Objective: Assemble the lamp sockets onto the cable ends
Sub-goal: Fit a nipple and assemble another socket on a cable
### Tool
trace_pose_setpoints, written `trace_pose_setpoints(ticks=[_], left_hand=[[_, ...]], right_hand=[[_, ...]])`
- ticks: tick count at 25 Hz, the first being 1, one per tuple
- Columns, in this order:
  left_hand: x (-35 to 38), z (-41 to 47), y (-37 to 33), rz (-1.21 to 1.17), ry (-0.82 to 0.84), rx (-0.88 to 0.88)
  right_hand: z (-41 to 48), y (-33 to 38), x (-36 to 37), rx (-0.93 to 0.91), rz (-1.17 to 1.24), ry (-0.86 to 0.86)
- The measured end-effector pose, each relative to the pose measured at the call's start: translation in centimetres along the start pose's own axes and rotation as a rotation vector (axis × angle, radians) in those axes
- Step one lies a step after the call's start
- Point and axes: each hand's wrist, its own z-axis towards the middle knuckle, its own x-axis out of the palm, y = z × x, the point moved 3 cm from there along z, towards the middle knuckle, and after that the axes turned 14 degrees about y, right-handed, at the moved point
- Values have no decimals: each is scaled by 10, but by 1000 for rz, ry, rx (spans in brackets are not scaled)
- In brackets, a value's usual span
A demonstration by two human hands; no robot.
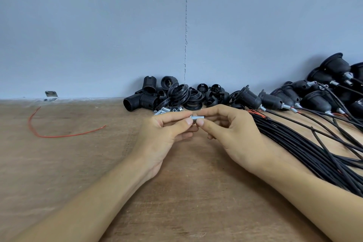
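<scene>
Lamp sockets, black, fitted on black cables: heaped at the far right of the wooden table, against the grey wall.

Head view: pinched a small silver metal tube at both ends. Gripped one end between thumb and forefinger of the left hand, the other end likewise in the right hand, just above the tabletop. Behind the hands, loose socket shells and rings piled at the wall, spare silver tubes just in front. Far left, a red wire and a metal bracket.
</scene>
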Motion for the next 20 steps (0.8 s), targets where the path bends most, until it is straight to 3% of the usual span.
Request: trace_pose_setpoints(ticks=[11,20], left_hand=[[0,1,-3,-26,-14,20],[1,0,-4,-36,-3,33]], right_hand=[[-5,9,-1,-53,-242,-57],[-4,10,1,-26,-134,-40]])
